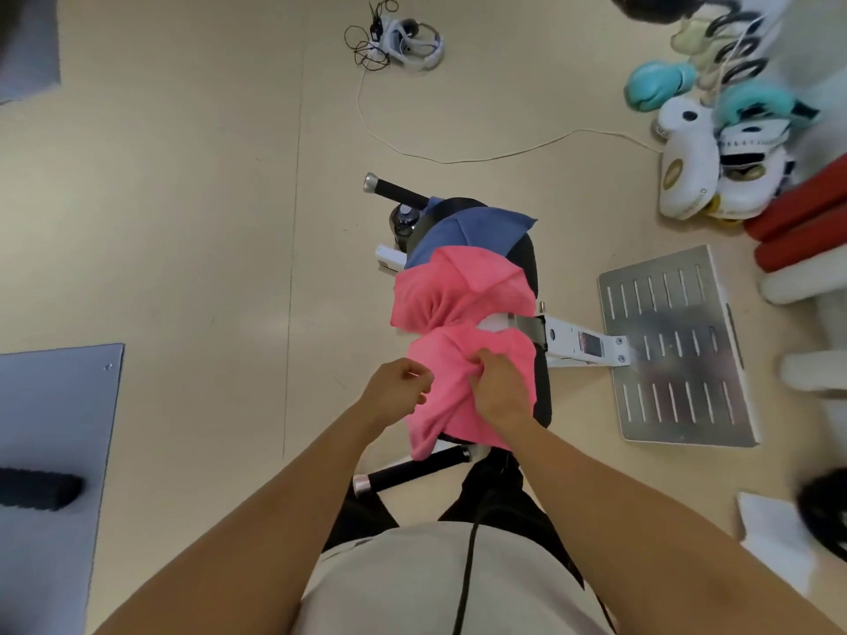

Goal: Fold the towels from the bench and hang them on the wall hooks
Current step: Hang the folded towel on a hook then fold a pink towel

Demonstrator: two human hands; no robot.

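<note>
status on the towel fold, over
Both hands, left and right, pinching near pink towel on bench. Second pink towel and blue towel wait beyond. Nothing blocking.

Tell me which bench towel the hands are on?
The near pink towel: both hands grip it. The middle pink towel and far blue towel lie untouched.

1. Beige floor [183,222], evenly lit, with a thin seam running along it.
2. Grey mat [50,451] at left.
3. Perforated metal plate [673,346] at right.
4. White cable [458,160] trailing across the floor.
</note>
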